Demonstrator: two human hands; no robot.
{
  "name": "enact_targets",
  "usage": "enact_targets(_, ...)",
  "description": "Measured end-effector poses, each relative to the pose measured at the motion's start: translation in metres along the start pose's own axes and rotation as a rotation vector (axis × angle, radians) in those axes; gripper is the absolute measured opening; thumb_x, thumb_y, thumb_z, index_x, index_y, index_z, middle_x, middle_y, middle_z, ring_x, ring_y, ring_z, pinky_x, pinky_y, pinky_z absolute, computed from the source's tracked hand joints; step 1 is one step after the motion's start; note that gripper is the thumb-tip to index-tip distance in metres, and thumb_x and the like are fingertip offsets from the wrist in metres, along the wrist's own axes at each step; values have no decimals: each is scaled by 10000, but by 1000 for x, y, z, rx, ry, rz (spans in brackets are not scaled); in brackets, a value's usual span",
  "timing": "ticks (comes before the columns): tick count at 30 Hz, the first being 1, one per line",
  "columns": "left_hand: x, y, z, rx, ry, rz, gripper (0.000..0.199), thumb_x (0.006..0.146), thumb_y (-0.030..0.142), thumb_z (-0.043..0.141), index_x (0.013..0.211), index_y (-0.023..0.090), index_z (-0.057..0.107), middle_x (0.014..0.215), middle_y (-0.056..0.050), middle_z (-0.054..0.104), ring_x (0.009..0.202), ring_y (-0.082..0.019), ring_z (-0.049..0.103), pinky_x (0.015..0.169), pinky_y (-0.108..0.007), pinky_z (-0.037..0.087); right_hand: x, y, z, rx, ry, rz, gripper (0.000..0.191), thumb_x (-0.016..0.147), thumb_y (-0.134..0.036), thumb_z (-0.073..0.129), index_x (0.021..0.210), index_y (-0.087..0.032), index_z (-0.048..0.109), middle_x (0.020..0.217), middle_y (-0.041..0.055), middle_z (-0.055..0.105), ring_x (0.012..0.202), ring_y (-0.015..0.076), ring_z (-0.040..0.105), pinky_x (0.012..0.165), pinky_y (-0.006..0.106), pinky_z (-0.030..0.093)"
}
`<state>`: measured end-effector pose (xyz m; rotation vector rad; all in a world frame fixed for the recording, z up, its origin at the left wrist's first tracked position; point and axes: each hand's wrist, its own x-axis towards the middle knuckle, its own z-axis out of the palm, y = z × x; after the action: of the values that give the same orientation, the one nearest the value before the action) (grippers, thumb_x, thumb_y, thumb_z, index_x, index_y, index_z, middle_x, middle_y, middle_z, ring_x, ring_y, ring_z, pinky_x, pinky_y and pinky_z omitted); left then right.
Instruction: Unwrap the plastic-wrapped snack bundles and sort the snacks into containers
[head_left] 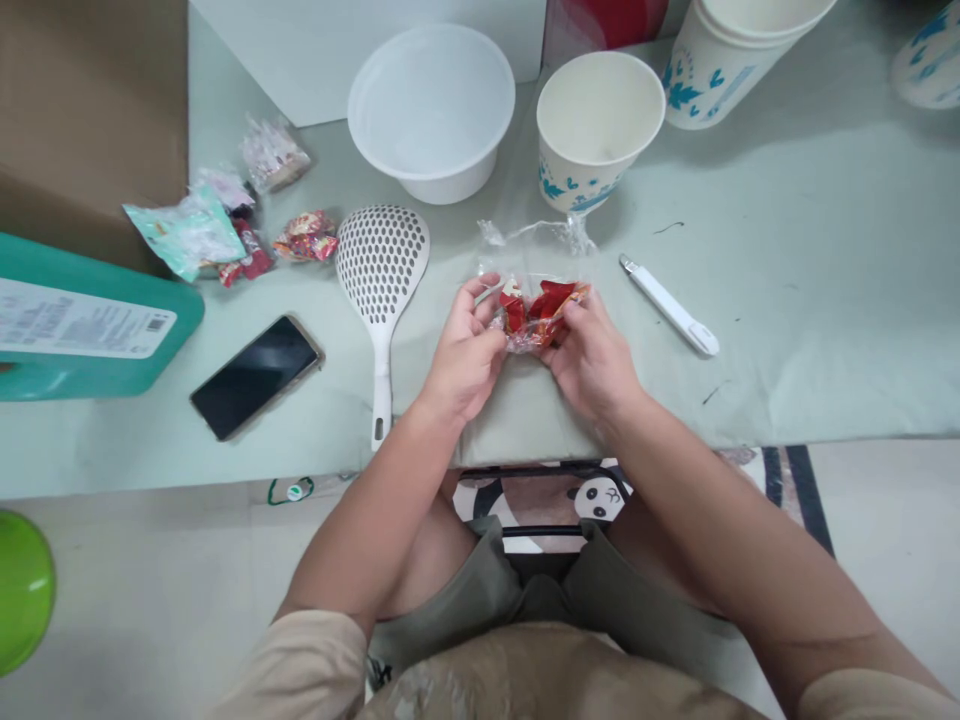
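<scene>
Both hands are at a clear plastic bag [536, 262] near the table's front edge. Inside or behind its film are crumpled red and orange wrappers [551, 300]. My left hand [469, 350] grips the bag's left side, its fingers curled around the film. My right hand [592, 355] pinches the right side, thumb on an orange-red wrapper. Whether the wrappers hold anything is hidden. A white utility knife [671, 308] lies to the right of my right hand. Left of my left hand rests a white slotted skimmer [382, 270], handle toward me.
Behind the bag stand a white plastic bowl [431, 110], a paper cup [600, 130] and stacked paper cups [727, 65]. A phone [256, 377], several wrapped snacks [199, 225] and a green container [97, 310] are on the left. A green round object [22, 590] is at lower left.
</scene>
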<state>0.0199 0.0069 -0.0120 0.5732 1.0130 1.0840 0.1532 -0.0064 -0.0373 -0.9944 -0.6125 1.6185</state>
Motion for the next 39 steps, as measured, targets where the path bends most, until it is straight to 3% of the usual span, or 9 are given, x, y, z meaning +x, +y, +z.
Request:
enact_targets(6,-2,3,-2,3,-10,50,679,627,7,658,1219,309,521,1421,-35,631,1274,-199,658,864,-252,579,-1,-5,-1,97,58,43,485,778,-586,776,1088,-298,539,1135,1,730,1046,230,709,875,443,639)
enact_targets(11,-5,10,-4,10,-48,119,702,622,-7,658,1230,326,551,1481,-29,587,1423,-255,582,1063,-353,556,1,-6,-4,126,79,103,440,796,-593,747,1071,-294,579,1051,9,744,1005,243,720,827,446,650)
enact_targets(16,-8,15,-1,-69,-64,86,723,687,-27,562,1310,338,540,1512,-7,592,1526,-281,491,1200,-464,486,-4,-11,6,227,76,196,462,750,-531,815,1076,-286,599,967,-15,739,903,211,728,708,372,660)
enact_targets(22,-5,19,-5,-279,-61,30,929,631,-81,451,1437,380,473,1591,42,548,1601,-221,371,1312,-416,354,-12,-17,17,259,11,231,560,646,-319,906,1077,-305,549,845,-96,723,683,110,688,571,224,618)
enact_targets(27,-4,29,-8,-283,-21,67,930,624,-91,420,1410,390,542,1555,64,588,1596,-183,377,1304,-377,378,-10,-22,17,314,60,285,488,613,-179,772,1043,-284,566,844,-70,748,709,141,722,528,215,607)
enact_targets(31,-3,32,-12,-245,12,120,786,678,-71,464,1297,385,624,1527,64,610,1605,-194,361,1286,-365,399,-8,-22,11,387,81,318,395,613,-177,686,988,-261,591,858,-34,767,795,178,752,626,281,655)
enact_targets(34,-2,30,-16,-207,-2,151,647,701,-57,525,1185,352,657,1443,41,666,1565,-216,439,1242,-370,450,-7,-21,9,386,104,286,372,603,-164,660,960,-253,602,845,-32,765,790,176,749,627,278,641)
enact_targets(36,-2,26,-18,-174,-39,134,529,730,-13,604,1138,319,664,1360,13,706,1468,-239,560,1163,-368,519,-7,-21,10,386,120,230,402,579,-153,656,966,-248,601,849,-23,768,787,180,750,597,261,617)
enact_targets(39,-2,16,-17,-93,-69,85,366,767,130,765,1092,274,676,1168,-14,757,1156,-215,737,933,-306,611,-8,-20,13,387,108,137,365,624,-171,698,963,-263,599,840,-33,760,761,175,738,604,266,613)
